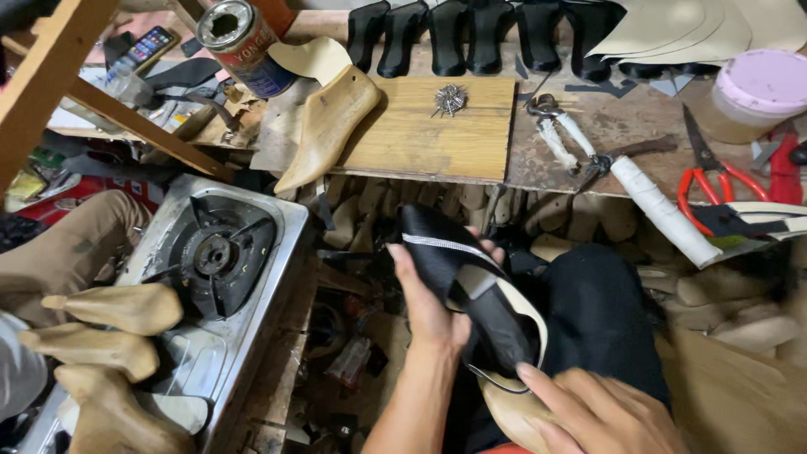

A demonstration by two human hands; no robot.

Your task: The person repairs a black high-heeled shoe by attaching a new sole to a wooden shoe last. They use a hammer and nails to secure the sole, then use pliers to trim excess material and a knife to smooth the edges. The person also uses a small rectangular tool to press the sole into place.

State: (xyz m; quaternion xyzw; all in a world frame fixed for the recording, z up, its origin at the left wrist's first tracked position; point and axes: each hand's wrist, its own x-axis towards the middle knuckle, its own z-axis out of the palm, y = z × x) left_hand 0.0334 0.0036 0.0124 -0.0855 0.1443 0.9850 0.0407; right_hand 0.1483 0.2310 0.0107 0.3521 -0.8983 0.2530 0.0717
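Head view, black shoe [458,277] between hands, left hand [429,307] cradling, right hand [601,412] at heel

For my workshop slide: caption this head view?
Both hands hold a black shoe upper on a wooden last below a cluttered workbench.

The right hand [601,412] runs off the bottom edge—its fingers (like the wooden last's [513,412] toe) unseen.
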